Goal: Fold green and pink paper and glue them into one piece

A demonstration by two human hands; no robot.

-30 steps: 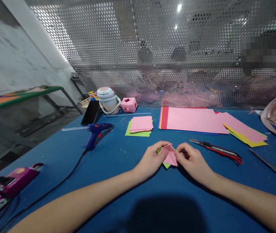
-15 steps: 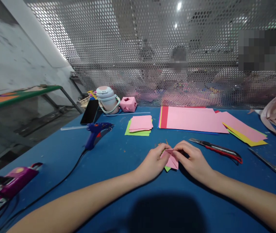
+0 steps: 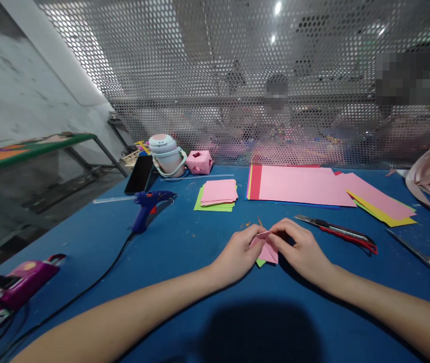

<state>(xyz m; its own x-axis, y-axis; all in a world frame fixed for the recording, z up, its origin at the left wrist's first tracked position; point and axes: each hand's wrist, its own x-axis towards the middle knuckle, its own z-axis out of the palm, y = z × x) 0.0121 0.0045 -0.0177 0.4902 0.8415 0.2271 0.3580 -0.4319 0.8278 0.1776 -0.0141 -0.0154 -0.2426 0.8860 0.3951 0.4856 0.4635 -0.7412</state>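
Blue tabletop (image 3: 177, 282) set before a perforated metal panel (image 3: 207, 60), with a green-topped table (image 3: 59, 144) standing apart at far left. At the near centre of the blue surface, a folded pink paper (image 3: 270, 254) lies between two bare hands, its upper edge raised in a narrow fold. The left hand (image 3: 233, 257) grips it from its left side in a narrow pinch, thumb on the near face and forefinger along the raised edge. The right hand (image 3: 301, 249) closes thumb and forefinger on the upper right part of the same edge, the tips nearly meeting around the paper; its remaining fingers curl inward. The fingertips of the two hands are close together. A green paper corner (image 3: 260, 262) projects below the pink piece; whether the two are joined cannot be told. Beyond the hands, small pink squares (image 3: 219, 190) are stacked over green ones, and large pink sheets (image 3: 298, 185) lie further right. A red-and-black cutter (image 3: 345, 232) rests just beside the right hand, with scissors (image 3: 422, 258) nearer the right edge. To the left lies a blue glue gun (image 3: 144, 214); behind it stand a lidded cup (image 3: 167, 157) and a pink paper block (image 3: 199, 163).
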